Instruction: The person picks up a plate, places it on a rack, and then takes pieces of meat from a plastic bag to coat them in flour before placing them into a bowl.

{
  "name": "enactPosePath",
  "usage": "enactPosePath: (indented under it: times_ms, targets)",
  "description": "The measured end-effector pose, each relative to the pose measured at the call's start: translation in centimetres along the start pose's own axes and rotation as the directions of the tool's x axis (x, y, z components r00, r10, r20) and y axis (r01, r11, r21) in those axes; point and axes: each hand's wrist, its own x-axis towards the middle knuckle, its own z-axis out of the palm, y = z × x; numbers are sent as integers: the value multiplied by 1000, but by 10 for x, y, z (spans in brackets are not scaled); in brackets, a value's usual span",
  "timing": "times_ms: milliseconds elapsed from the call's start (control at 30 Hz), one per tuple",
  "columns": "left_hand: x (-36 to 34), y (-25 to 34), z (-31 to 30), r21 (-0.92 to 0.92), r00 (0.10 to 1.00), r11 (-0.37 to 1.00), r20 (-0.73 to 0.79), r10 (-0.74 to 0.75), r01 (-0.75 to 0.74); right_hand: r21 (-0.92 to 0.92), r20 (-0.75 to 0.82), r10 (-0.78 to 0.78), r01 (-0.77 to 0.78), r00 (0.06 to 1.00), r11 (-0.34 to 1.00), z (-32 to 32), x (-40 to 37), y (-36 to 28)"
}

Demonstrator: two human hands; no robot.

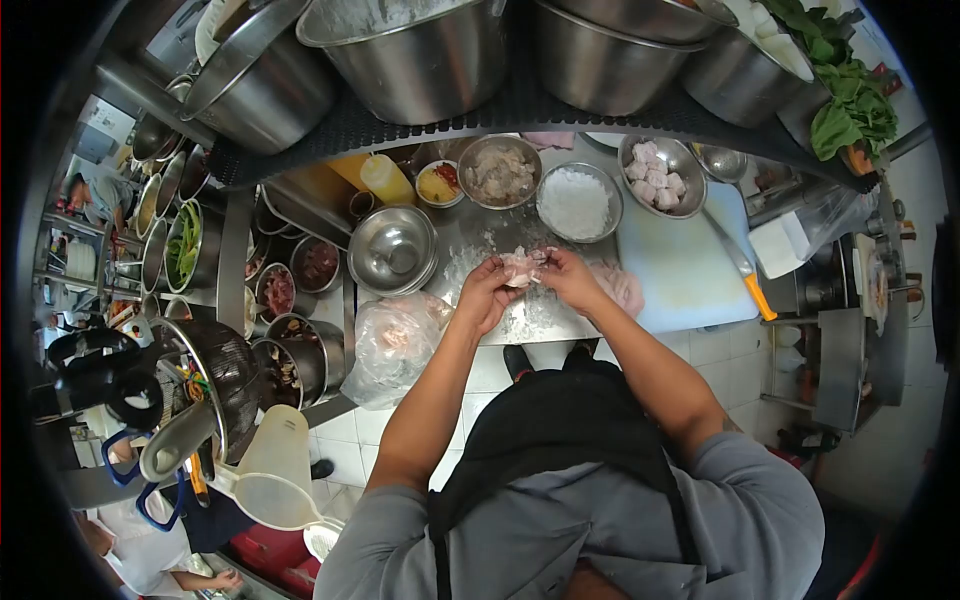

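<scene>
Between my two hands is a pale piece of raw meat (522, 267) dusted with white powder, held over the floured steel counter (500, 235). My left hand (487, 292) pinches its left side, and my right hand (568, 280) grips its right side. Just beyond are a bowl of white powder (579, 203) and a bowl of wet, pale meat (502, 172). Farther right, pink-white lumps (655, 178) lie in a steel bowl. More flattened raw meat (617, 288) rests beside my right forearm.
A knife with an orange handle (760, 297) lies on the pale cutting board (685, 255). Stacked steel bowls (393, 250) and a plastic bag (393, 350) are at left. Large pots (415, 60) stand on a shelf above. A co-worker (140, 545) is at lower left.
</scene>
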Motion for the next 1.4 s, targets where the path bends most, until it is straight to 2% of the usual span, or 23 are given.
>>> enactPosePath:
  times_ms: [100, 200, 300, 400, 500, 600, 700, 733, 800, 900, 967, 1033, 1100, 1200, 1300, 1400]
  targets:
    - [-14, 8, 17, -74, 996, 997, 88, 33, -27, 101, 46, 63, -67, 997, 993, 1, -6, -17]
    - [-23, 18, 33, -61, 985, 995, 150, 83, -75, 234, 67, 18, -33, 998, 972, 10, -13, -39]
    - [-28, 29, 49, 31, 987, 994, 129, 99, -103, 250, 106, 3, -30, 994, 968, 12, -16, -54]
    - [-27, 32, 63, 329, 979, 925, -9, 206, -191, 323, 45, -4, -10, 999, 946, 10, -17, -56]
    - [-29, 35, 65, 505, 983, 854, -53, 178, -127, 208, 49, -4, -6, 999, 978, 2, -15, -56]
    - [-35, 26, 83, 578, 977, 800, -28, 213, -158, 50, 89, 26, -30, 996, 998, -2, -13, -59]
    - [-33, 21, 78, 450, 984, 884, -63, 169, -123, -109, 105, 2, 9, 994, 994, -3, -17, -75]
    - [-35, 21, 83, 281, 986, 950, -49, 159, -139, -241, 121, -152, 178, 981, 954, 0, -23, -91]
    - [-41, 23, 93, 154, 989, 977, -13, 150, -146, -466, 205, -429, 474, 880, 747, 4, -37, -117]
    - [-42, 18, 93, 33, 990, 991, 62, 124, -126, -567, 423, -486, 642, 765, 517, -1, -32, -126]
    - [-39, 14, 102, -2, 985, 991, 110, 134, -135, -578, 454, -454, 641, 767, 504, -4, -31, -137]
    - [-40, 14, 112, 54, 988, 988, 70, 138, -142, -609, 457, -405, 610, 792, 507, -8, -30, -144]
    - [-42, 13, 122, 107, 989, 984, 29, 142, -144, -601, 473, -422, 634, 773, 488, -12, -30, -151]
    - [-45, 15, 130, -74, 987, 991, 103, 119, -112, -605, 492, -425, 650, 759, 460, -21, -29, -158]
    - [-40, 5, 134, 80, 976, 973, 13, 216, -216, -615, 515, -378, 639, 769, 461, -24, -30, -162]
    - [-30, -8, 136, 103, 950, 950, -73, 304, -296, -583, 524, -378, 645, 763, 494, -26, -32, -160]
